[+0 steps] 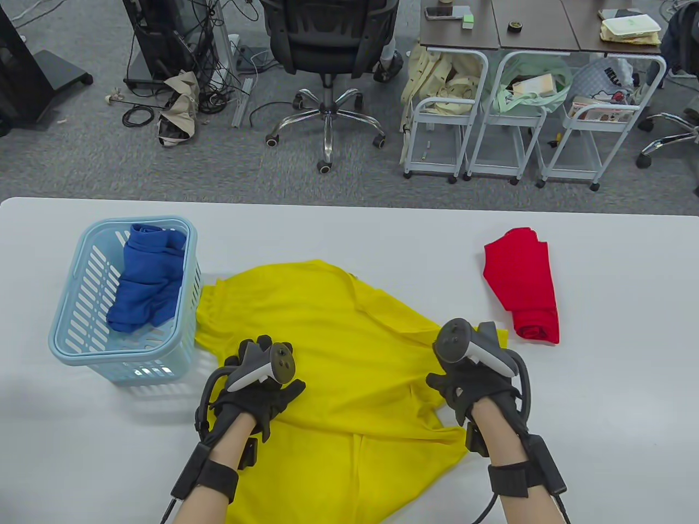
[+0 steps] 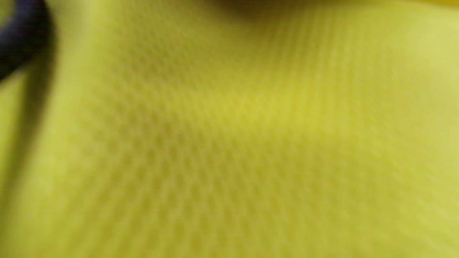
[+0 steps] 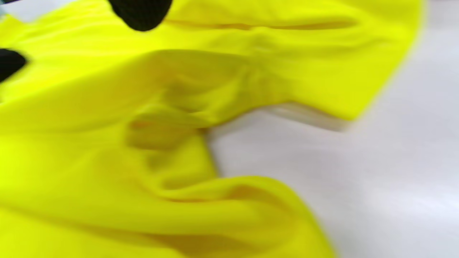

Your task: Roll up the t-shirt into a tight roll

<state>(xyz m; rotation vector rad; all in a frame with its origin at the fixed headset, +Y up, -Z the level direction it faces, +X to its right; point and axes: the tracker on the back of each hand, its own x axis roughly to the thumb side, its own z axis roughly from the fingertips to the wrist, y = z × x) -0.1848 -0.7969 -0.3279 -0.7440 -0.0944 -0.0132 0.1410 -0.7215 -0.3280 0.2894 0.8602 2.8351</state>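
A yellow t-shirt point(image 1: 338, 349) is spread, wrinkled and unrolled, over the lower middle of the white bench point(image 1: 600, 382). The left hand point(image 1: 262, 382) is laid on its left part, fingers point(image 1: 289, 390) seemingly spread flat on the cloth. The right hand point(image 1: 469, 376) is set at the shirt's right edge; whether its fingers grip the fabric cannot be told. At the left of the frame, a light blue basket point(image 1: 71, 338) holding a blue garment point(image 1: 147, 278) touches the shirt. A rolled red garment point(image 1: 524, 284) lies apart at the right.
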